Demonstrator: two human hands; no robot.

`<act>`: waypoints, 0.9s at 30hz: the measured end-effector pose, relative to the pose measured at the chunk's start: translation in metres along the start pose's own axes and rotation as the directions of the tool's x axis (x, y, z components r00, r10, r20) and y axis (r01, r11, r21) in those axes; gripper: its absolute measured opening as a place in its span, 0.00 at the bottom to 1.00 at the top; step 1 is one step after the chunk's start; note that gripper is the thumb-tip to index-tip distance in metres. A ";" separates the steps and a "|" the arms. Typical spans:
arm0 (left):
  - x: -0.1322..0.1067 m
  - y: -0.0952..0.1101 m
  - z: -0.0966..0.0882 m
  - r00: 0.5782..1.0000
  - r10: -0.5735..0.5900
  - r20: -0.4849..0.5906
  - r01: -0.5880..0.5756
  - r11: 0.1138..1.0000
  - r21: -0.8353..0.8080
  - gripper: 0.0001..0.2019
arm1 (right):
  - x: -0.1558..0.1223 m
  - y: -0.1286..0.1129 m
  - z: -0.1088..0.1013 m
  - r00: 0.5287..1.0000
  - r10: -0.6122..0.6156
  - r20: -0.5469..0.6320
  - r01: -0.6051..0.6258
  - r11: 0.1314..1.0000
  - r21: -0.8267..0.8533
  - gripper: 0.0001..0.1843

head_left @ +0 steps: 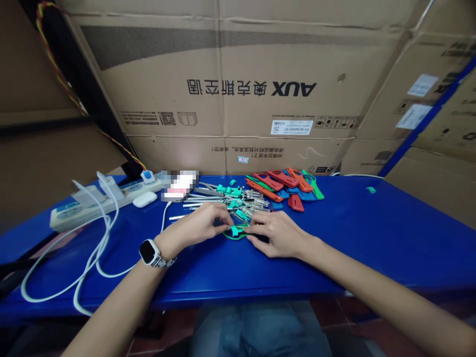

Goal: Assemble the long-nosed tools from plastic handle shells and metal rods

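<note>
Between my hands, low over the blue table, is a small teal plastic piece (pixel 235 230) set against a green plastic part with a rounded loop (pixel 233 238). My left hand (pixel 208 223) pinches the left side of the teal piece with thumb and index finger. From the right, my right hand (pixel 277 233) is closed on the other end of the green part, its fingertips covering some of it. Just beyond lies a pile of thin metal rods (pixel 203 201) with teal clips (pixel 233 204) and clear pieces among them.
Red, orange, blue and green plastic handle-like parts (pixel 296 202) are heaped behind my right hand. At left are a power strip (pixel 70 213), white cables (pixel 106 233), a white case (pixel 145 199) and a phone (pixel 180 186). A cardboard wall (pixel 167 64) borders the table's back. One teal piece (pixel 371 190) lies far right.
</note>
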State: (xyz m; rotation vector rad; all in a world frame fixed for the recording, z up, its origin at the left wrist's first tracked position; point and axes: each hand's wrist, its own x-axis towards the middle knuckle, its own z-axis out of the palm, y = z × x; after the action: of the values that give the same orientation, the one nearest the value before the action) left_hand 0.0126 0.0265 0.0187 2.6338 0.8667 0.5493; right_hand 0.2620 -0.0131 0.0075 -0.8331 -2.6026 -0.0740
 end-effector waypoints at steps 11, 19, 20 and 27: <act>0.003 0.007 0.004 0.999 -0.036 0.036 0.034 0.998 0.045 0.05 | -0.006 0.004 0.008 0.995 0.097 -0.015 -0.094 0.984 0.152 0.12; 0.002 0.014 0.012 0.998 -0.060 -0.001 0.060 0.997 -0.051 0.05 | -0.004 0.002 0.003 0.992 0.125 0.016 -0.126 0.979 0.158 0.11; 0.002 0.013 0.013 0.998 -0.067 0.000 0.067 0.996 -0.060 0.05 | -0.004 0.002 0.002 0.991 0.128 0.025 -0.131 0.979 0.156 0.11; 0.003 0.010 0.011 0.994 -0.099 0.043 0.104 0.985 -0.134 0.05 | 0.007 -0.012 -0.006 0.977 0.212 0.029 -0.214 0.973 0.081 0.10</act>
State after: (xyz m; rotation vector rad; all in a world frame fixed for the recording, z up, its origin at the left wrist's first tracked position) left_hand 0.0249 0.0186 0.0138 2.4540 0.9136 0.5144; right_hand 0.2520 -0.0203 0.0161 -1.0812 -2.4985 0.1046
